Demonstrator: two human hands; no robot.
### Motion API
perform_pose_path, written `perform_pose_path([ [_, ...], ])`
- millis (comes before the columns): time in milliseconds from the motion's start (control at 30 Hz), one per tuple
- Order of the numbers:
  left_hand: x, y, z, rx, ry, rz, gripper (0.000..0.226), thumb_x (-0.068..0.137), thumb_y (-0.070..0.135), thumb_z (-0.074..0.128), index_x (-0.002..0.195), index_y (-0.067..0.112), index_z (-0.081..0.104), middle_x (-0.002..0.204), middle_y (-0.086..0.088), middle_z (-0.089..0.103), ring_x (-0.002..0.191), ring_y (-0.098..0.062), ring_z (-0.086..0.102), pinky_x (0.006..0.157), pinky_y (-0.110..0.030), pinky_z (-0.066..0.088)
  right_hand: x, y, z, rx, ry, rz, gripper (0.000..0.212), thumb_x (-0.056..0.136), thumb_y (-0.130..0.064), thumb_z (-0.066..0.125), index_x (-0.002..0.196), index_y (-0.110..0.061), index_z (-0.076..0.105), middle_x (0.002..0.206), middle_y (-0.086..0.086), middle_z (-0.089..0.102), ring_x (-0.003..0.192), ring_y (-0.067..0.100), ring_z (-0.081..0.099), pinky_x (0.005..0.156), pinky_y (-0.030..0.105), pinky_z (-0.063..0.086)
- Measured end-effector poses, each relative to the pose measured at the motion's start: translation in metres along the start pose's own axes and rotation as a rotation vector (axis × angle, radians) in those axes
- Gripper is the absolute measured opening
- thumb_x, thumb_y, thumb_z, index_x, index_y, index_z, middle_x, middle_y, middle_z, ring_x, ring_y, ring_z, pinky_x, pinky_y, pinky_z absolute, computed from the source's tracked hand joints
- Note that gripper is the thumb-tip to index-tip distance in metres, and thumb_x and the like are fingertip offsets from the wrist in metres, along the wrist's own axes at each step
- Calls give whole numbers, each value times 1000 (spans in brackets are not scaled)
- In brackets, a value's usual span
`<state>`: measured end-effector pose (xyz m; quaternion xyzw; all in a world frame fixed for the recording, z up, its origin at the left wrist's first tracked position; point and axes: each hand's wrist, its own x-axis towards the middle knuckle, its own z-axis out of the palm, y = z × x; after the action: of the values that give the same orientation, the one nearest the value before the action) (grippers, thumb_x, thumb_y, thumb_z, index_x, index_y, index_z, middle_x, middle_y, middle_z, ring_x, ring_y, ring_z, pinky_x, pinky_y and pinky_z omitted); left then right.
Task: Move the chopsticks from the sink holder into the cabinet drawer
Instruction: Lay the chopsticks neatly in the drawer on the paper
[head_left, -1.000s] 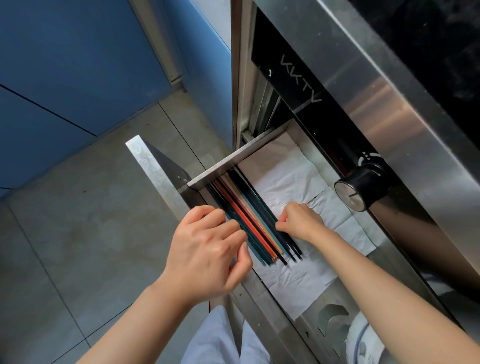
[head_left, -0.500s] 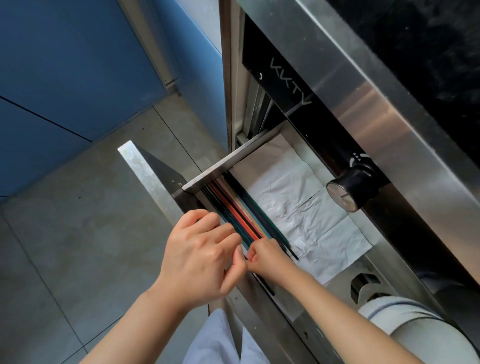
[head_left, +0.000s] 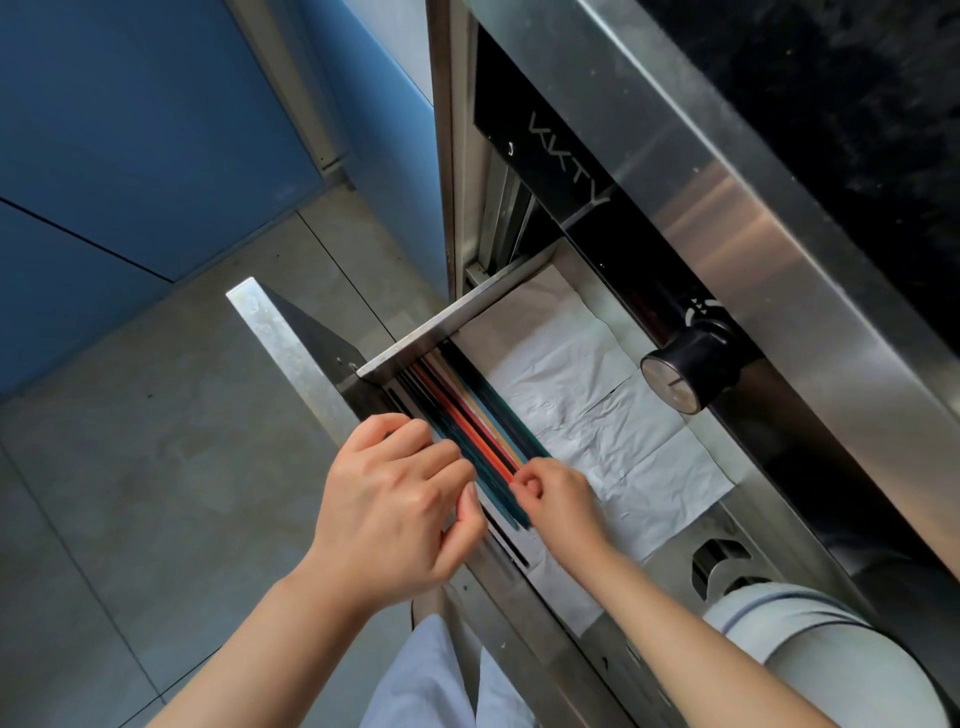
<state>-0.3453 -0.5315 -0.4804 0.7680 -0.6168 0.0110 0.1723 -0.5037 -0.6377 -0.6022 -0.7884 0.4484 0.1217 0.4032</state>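
Right hand drawn nearer, fingers pinching chopsticks in drawer, left hand fingers curled alongside.

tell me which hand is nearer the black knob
Right. The right hand sits inside the drawer on the chopsticks, below-left of the black knob; the left hand is farther left, at the drawer's front edge.

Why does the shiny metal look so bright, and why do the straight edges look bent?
Head view: light glares off the steel panel in a pale streak; the wide lens bows straight edges near the frame's border; the chopsticks in the drawer look sharp, while the left hand is slightly soft.
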Motion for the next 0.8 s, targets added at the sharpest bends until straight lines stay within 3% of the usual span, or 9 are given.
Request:
perform_pose_path([
  [67,0,0,0,-6,6,-2,28,91,26,31,64,21,27,57,4,35,58,-20,31,73,-28,36,-1,12,-10,-32,97,66,7,87,-13,63,81,-15,58,74,-9,47,64,2,45,55,11,33],
  [200,-1,-1,0,-3,9,-11,30,91,26,30,61,20,30,56,4,35,62,-17,23,73,-29,36,-8,27,-19,-180,36,153,7,89,-12,56,83,-14,53,86,-1,52,72,14,49,61,22,38],
  [367,0,-1,1,14,-3,-21,31,89,24,34,58,19,35,55,4,37,64,-16,22,74,-28,35,-18,33,-18,-319,-2,103,14,94,-17,50,100,-8,58,100,4,58,74,14,50,61,19,35],
  [467,0,-1,0,16,-4,-23,29,87,23,37,59,19,33,55,4,36,63,-17,22,74,-28,35,-19,35,-14,-433,-6,56,16,96,-18,47,105,-8,56,105,5,59,85,16,60,62,17,36],
  [533,0,-1,0,19,-5,-22,29,88,24,36,59,20,33,55,4,37,62,-17,23,74,-28,35,-19,36,-13,-459,-11,42,15,97,-17,47,103,-8,57,103,5,61,87,17,62,62,17,37],
  [667,-1,0,0,22,-13,-24,28,88,24,37,60,20,31,55,4,36,60,-18,26,74,-28,35,-17,37,-18,-325,0,95,11,94,-16,55,91,-5,59,92,7,64,72,13,55,52,13,33],
  [800,-1,-1,1,26,-12,-28,32,91,26,31,59,20,32,55,4,36,60,-18,27,74,-27,35,-29,38,-25,-167,-4,71,7,88,-10,61,88,-4,59,78,2,55,63,9,50,46,10,33],
])
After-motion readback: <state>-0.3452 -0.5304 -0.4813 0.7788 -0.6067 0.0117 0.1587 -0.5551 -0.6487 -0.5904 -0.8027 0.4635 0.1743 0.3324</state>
